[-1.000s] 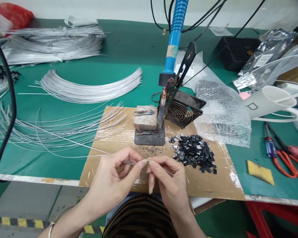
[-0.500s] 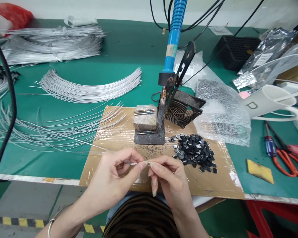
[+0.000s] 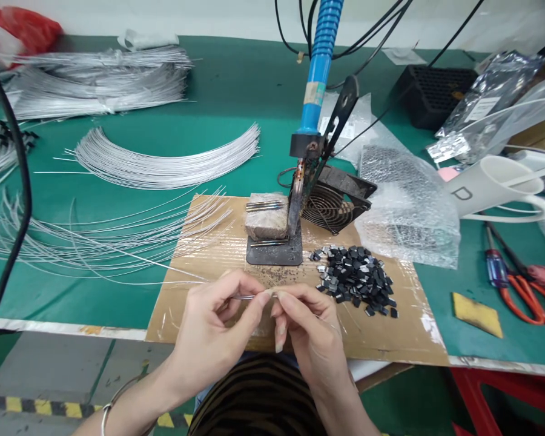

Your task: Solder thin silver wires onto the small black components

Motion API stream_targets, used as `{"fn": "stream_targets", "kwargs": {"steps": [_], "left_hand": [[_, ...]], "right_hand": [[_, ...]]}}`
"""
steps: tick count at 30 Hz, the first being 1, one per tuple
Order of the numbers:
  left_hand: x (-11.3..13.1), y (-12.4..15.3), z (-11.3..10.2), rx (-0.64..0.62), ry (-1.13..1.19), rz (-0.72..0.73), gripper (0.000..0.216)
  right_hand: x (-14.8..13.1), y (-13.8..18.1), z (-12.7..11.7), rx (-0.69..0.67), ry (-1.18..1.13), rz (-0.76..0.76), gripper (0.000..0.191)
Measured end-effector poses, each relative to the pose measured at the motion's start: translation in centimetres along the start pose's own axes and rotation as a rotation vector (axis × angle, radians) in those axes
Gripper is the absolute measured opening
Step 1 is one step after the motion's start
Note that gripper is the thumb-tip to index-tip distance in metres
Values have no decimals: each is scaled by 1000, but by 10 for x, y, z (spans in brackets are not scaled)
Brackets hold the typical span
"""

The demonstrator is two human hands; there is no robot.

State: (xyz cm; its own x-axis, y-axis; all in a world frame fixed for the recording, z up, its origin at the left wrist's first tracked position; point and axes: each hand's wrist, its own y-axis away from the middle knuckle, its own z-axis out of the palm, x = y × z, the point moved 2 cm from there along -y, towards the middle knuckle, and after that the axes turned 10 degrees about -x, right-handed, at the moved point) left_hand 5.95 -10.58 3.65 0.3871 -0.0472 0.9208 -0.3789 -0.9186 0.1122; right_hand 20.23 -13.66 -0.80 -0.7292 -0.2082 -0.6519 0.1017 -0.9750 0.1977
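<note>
My left hand (image 3: 218, 330) and my right hand (image 3: 306, 330) meet fingertip to fingertip above the near edge of a taped cardboard mat (image 3: 200, 254). My left hand pinches a thin silver wire (image 3: 243, 297) that runs off to the left. My right hand pinches the wire's end, where something tiny sits that I cannot make out. A pile of small black chips (image 3: 355, 280) lies just right of my hands. Beyond them a blue-handled soldering iron (image 3: 315, 91) stands in its black holder (image 3: 275, 251), beside a worn sponge block (image 3: 266, 217).
Bundles and loose arcs of silver wire (image 3: 163, 160) cover the green table at left. A small fan (image 3: 331, 203), bubble wrap (image 3: 404, 206), a white mug (image 3: 490, 184), red scissors (image 3: 527, 297) and a yellow sponge (image 3: 476, 315) lie at right. A black cable (image 3: 20, 181) hangs at far left.
Both hands have stayed together at the wire's end and drifted slightly right. The fingers shift a little; nothing is let go.
</note>
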Motion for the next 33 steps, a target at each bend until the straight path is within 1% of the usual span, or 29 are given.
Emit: {"fn": "stream_targets", "kwargs": {"steps": [7,16,18,22,26,33], "left_hand": [[-5,2,7,70,25,44,15],[1,-1,11,87,94,42,14],[4,-2,10,94,111,43,14],[10,-4,8,134,112,47,14],[13,-5,7,162,111,51,14],[9,-2,8,124,110,37,14]], "right_hand": [[3,1,6,23,-49,-19,14],[1,2,8,28,-50,-40,12],[0,3,7,19,-35,-46,12],[-2,4,2,17,17,-73,18],[0,6,-3,0,99,-76,13],[2,7,-7,9,183,-94,10]]}}
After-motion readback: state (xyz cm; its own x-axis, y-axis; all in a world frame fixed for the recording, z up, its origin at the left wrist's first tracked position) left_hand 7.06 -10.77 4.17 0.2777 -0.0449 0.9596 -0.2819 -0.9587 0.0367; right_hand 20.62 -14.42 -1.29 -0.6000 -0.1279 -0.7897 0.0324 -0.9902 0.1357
